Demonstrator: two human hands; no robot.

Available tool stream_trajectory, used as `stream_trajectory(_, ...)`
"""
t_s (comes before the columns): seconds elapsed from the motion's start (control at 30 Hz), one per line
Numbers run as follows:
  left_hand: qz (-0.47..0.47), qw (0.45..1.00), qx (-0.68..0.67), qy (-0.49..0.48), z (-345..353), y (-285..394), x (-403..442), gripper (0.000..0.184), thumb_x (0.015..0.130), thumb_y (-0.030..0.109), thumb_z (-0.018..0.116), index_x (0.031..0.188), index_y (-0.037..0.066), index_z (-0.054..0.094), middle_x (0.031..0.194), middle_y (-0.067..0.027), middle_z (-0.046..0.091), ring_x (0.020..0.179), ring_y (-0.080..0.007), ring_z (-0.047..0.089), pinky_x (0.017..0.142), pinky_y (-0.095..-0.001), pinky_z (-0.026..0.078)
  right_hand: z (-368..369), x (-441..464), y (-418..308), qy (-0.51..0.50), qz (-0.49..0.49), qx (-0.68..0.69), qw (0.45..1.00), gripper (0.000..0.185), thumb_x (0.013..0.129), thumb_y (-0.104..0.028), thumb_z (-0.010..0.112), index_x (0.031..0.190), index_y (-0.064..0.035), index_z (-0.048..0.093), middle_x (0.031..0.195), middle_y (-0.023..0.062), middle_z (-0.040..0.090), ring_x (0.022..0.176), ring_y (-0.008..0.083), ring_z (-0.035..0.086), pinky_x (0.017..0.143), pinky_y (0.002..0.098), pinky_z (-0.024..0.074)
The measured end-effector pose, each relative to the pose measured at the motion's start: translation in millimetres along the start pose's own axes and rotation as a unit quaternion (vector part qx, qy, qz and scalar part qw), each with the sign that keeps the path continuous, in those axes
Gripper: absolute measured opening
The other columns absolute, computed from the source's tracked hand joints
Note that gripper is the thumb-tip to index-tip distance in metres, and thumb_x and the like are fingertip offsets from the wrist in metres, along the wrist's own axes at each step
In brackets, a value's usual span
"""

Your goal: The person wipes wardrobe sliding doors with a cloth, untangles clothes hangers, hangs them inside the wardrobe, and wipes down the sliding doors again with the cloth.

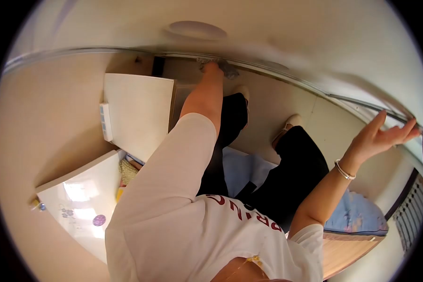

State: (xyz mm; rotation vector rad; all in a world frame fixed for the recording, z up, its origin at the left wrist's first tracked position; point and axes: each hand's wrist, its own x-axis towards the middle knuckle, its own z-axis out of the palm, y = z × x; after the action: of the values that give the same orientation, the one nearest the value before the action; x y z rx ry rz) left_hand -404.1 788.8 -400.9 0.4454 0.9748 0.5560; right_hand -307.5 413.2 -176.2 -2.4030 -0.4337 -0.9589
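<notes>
My left hand (pixel 212 65) is at the metal-edged rim of a large white panel (pixel 286 35), with a crumpled grey cloth (pixel 229 70) bunched around it. Most of its fingers are hidden by the cloth and the rim, but the hand appears closed on the cloth. My right hand (pixel 375 137), with a silver bracelet (pixel 345 170) at the wrist, is raised on the right. Its fingers are spread and hold nothing. Their tips come close to the panel's metal edge; whether they touch it I cannot tell.
A white cabinet (pixel 138 108) stands to the left, with a glossy white surface (pixel 82 204) bearing a purple round sticker below it. Blue bedding (pixel 355 214) lies on a wooden base (pixel 348 249) at right. My shoes (pixel 293 121) stand on the pale floor (pixel 333 117).
</notes>
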Motion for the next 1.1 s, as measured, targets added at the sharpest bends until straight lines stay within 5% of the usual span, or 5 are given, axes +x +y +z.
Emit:
stream_trajectory(0.1,0.015,0.999,-0.019,0.023,-16,16,29,0.032,0.094,0.016,0.043,0.122,0.003,0.053,0.125,-0.0117,0.056,0.118,-0.0259,0.051,0.104,-0.0446,0.039,-6,1,-12,-0.004,0.097,0.072,0.993,0.066,0.090,-0.015,0.060,0.144,-0.0007,0.025,0.152,0.0278,0.003,0.144,0.0371,-0.001,0.111,0.0496,0.0216)
stream_trajectory(0.43,-0.008,1.000,0.003,0.024,-7,7,91,0.032,0.095,0.017,0.044,0.122,0.003,0.053,0.125,-0.0110,0.056,0.118,-0.0248,0.051,0.103,-0.0437,0.039,13,-1,-9,0.000,0.108,0.109,0.988,0.075,0.087,-0.016,0.062,0.147,-0.0048,0.019,0.153,0.0235,-0.008,0.144,0.0306,0.000,0.115,0.0487,0.0170)
stream_trajectory(0.73,-0.086,0.996,-0.008,-0.022,47,-121,-19,0.032,0.095,0.018,0.044,0.122,0.004,0.053,0.126,-0.0103,0.056,0.118,-0.0238,0.052,0.103,-0.0429,0.040,1,2,-5,-0.007,0.102,0.175,0.979,0.076,0.087,-0.018,0.061,0.148,-0.0046,0.018,0.154,0.0226,-0.008,0.144,0.0326,-0.005,0.114,0.0517,0.0151)
stream_trajectory(0.93,-0.169,0.979,0.048,-0.101,109,-225,-90,0.032,0.096,0.019,0.045,0.122,0.004,0.053,0.126,-0.0098,0.056,0.118,-0.0231,0.052,0.103,-0.0424,0.040,-12,2,11,-0.022,0.053,0.198,0.979,0.077,0.081,-0.008,0.062,0.147,-0.0019,0.021,0.155,0.0202,-0.008,0.144,0.0363,-0.002,0.113,0.0529,0.0118)
stream_trajectory(1.1,-0.228,0.948,0.140,-0.174,137,-290,-130,0.031,0.096,0.019,0.045,0.122,0.004,0.053,0.126,-0.0094,0.056,0.118,-0.0226,0.052,0.102,-0.0420,0.040,-13,-1,20,0.005,0.016,0.205,0.979,0.077,0.074,-0.006,0.060,0.144,0.0024,0.027,0.152,0.0284,0.010,0.144,0.0398,0.003,0.113,0.0495,0.0103)
